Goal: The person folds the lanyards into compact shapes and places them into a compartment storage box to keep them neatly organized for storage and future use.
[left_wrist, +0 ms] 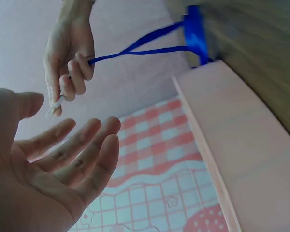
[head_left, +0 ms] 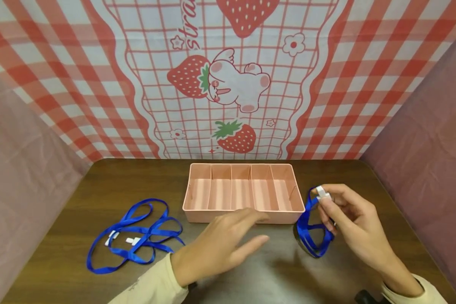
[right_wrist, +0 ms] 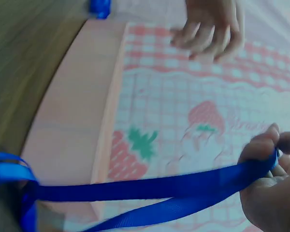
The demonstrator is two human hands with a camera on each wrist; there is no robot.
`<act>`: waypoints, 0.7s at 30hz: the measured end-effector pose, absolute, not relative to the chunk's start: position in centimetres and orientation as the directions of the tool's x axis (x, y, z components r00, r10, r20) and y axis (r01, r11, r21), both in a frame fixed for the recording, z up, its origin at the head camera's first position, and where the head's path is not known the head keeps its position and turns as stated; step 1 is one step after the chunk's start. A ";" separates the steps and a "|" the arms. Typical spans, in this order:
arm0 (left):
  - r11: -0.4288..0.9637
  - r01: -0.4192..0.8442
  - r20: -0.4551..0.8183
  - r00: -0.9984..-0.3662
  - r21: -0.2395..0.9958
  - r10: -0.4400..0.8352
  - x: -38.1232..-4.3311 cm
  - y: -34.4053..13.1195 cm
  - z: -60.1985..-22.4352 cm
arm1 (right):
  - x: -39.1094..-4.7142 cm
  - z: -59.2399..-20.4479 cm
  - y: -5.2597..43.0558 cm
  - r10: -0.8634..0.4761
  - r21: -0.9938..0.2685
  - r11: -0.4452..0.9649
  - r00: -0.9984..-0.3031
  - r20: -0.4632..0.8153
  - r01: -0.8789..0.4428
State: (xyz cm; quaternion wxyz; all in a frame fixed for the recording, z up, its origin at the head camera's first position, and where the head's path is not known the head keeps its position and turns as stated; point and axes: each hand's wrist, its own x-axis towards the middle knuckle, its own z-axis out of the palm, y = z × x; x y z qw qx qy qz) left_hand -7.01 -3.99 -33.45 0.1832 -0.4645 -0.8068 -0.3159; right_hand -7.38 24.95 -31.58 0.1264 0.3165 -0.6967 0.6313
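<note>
In the head view my right hand point(head_left: 359, 223) pinches the white plastic clip point(head_left: 322, 193) of a blue lanyard point(head_left: 313, 236) between thumb and fingers. The strap hangs down toward the table, right of a pink divided box point(head_left: 243, 216). My left hand point(head_left: 224, 240) hovers in front of the box, fingers extended and holding nothing. In the left wrist view the left hand point(left_wrist: 53, 164) shows its palm, fingers spread. Two strands of the lanyard point(right_wrist: 150, 188) run to the right hand point(right_wrist: 275, 179) in the right wrist view.
More blue lanyard strap point(head_left: 152, 232) lies loosely looped on the dark wooden table point(head_left: 72, 202) at left, with white clips point(head_left: 133, 241) among it. A strawberry-print cloth point(head_left: 228, 126) stands behind the box. Pink cloth walls point(head_left: 425, 147) flank the table.
</note>
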 end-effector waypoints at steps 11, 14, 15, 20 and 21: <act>0.170 0.809 0.603 -0.542 0.563 0.585 -9.1 -1.0 -28.9 | -7.7 -26.0 22.0 -0.361 -0.723 -0.210 -0.635 0.683 -0.658; 0.115 0.811 0.643 -0.533 0.573 0.551 -9.6 0.0 -27.5 | -7.7 -25.4 21.3 -0.445 -0.745 -0.187 -0.621 0.645 -0.640; 0.100 0.816 0.662 -0.527 0.569 0.532 -9.8 0.3 -27.2 | -7.6 -25.3 21.1 -0.477 -0.757 -0.174 -0.619 0.624 -0.629; 0.079 0.840 0.724 -0.506 0.536 0.468 -10.5 1.1 -26.6 | -7.5 -25.9 20.3 -0.545 -0.818 -0.073 -0.664 0.512 -0.570; 0.087 0.841 0.725 -0.509 0.534 0.464 -10.6 1.0 -26.8 | -7.5 -26.1 20.3 -0.538 -0.831 -0.032 -0.691 0.483 -0.556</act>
